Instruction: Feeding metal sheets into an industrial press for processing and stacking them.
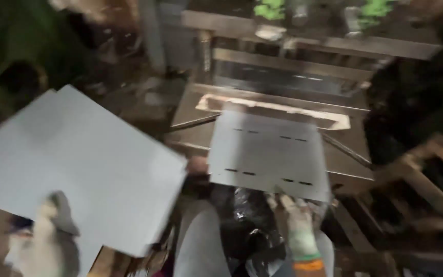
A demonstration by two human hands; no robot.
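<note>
Left hand (47,233) grips a large grey sheet (78,164) by its near edge — right hand (298,220) grips a slotted grey sheet (270,154) over the counter (349,164).

No packages, labels, signs or screens in view. Only blurred plain grey sheets, unprinted: large one near left (78,164), slotted one at centre (267,154).

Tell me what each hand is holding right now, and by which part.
Left hand grips the large pale sheet at its near lower edge. Right hand holds the slotted metal sheet by its near edge.
</note>
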